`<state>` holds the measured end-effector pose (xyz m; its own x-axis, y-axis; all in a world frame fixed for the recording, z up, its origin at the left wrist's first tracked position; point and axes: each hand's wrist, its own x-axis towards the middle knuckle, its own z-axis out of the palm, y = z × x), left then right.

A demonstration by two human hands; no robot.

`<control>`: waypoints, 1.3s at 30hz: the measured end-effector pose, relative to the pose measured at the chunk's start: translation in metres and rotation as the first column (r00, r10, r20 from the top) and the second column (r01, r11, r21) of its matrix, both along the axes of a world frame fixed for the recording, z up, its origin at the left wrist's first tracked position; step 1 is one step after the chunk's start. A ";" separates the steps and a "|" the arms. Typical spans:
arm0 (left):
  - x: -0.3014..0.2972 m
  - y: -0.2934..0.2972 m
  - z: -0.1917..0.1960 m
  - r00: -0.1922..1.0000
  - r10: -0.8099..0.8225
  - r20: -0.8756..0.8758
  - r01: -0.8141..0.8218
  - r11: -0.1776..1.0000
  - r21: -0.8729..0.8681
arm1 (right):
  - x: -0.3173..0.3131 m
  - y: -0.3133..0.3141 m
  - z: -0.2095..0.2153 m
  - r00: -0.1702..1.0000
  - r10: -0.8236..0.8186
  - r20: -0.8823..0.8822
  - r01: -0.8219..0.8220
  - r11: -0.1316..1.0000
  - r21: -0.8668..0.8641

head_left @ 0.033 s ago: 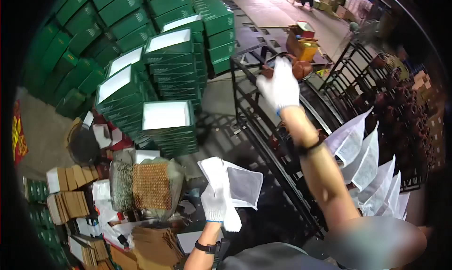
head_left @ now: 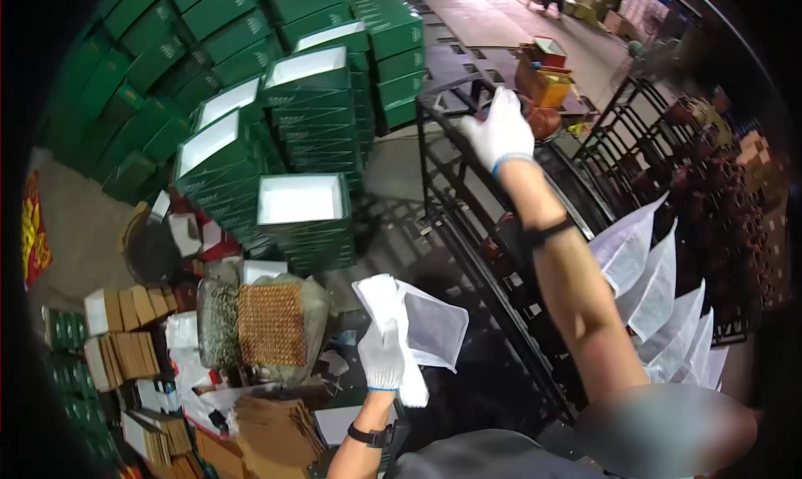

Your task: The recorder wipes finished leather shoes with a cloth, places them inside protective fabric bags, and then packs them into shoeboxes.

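Observation:
My left hand (head_left: 383, 358), in a white knit glove, is closed on a folded white cloth (head_left: 380, 299). A thin white fabric pouch (head_left: 434, 324) spreads out beside the cloth; whether the fingers grip it too is hidden. My right hand (head_left: 501, 132), also gloved in white, stretches far forward over the end of a black metal rack (head_left: 468, 203). Its thumb stands apart from the fingers, and I see nothing held in it. Just beyond its right side is a rounded reddish-brown pot (head_left: 545, 126), partly covered by the hand.
Stacks of green boxes (head_left: 305, 207) with white insides rise ahead on the left. White pouches (head_left: 656, 291) stand in a row right of my right forearm. Several dark red pots (head_left: 702, 199) fill racks farther right. Flattened cardboard (head_left: 271, 437) and a beaded seat cover (head_left: 271, 324) lie lower left.
The whole view has shifted slightly. My right hand has moved a little up along the rack's end, uncovering less of the pot's left side. My left hand keeps its hold on the cloth.

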<state>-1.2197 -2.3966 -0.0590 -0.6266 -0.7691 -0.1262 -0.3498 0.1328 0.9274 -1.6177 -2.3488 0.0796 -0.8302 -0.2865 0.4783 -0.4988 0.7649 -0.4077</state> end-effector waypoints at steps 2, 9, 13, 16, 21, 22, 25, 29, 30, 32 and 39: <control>-0.013 0.003 -0.003 0.998 0.021 -0.052 -0.020 1.000 0.009 | -0.074 0.011 -0.001 0.911 -0.041 0.410 -0.103 0.941 0.323; 0.017 -0.031 -0.018 0.988 0.077 0.136 -0.053 0.984 -0.170 | 0.157 0.106 0.018 0.880 0.313 0.357 -0.205 0.929 -0.309; 0.021 -0.029 -0.017 0.996 0.078 0.047 -0.068 0.981 -0.181 | 0.279 0.181 0.059 0.520 0.553 0.651 0.226 0.646 -0.729; 0.026 -0.027 -0.008 0.987 -0.038 0.155 0.057 0.991 -0.120 | 0.334 0.182 0.048 0.314 0.574 0.757 0.533 0.553 -0.640; 0.034 -0.012 0.006 0.937 -0.350 0.017 0.335 0.881 -0.333 | 0.333 0.161 -0.008 0.474 0.697 0.538 -0.865 0.484 0.135; 0.034 -0.010 0.001 0.926 -0.364 0.105 0.376 0.850 -0.370 | 0.334 0.158 -0.005 0.518 0.686 0.511 -0.835 0.535 0.129; 0.028 0.001 0.023 0.916 -0.399 0.050 0.390 0.851 -0.352 | 0.343 0.159 -0.007 0.718 0.540 0.440 -0.564 0.821 -0.087; 0.026 0.000 0.020 0.869 -0.473 0.147 0.492 0.785 -0.376 | 0.333 0.166 0.003 0.421 0.664 0.618 -0.902 0.379 0.206; 0.023 0.001 0.032 0.838 -0.513 0.185 0.545 0.784 -0.297 | 0.331 0.168 -0.008 0.556 0.602 0.573 -0.788 0.600 0.135; 0.027 0.006 0.049 0.836 -0.531 0.140 0.547 0.780 -0.303 | 0.341 0.167 -0.009 0.711 0.415 0.568 -0.419 0.898 -0.131; 0.034 0.009 0.082 0.783 -0.589 0.200 0.617 0.695 -0.368 | 0.338 0.178 -0.044 0.753 0.273 0.598 -0.155 0.958 -0.243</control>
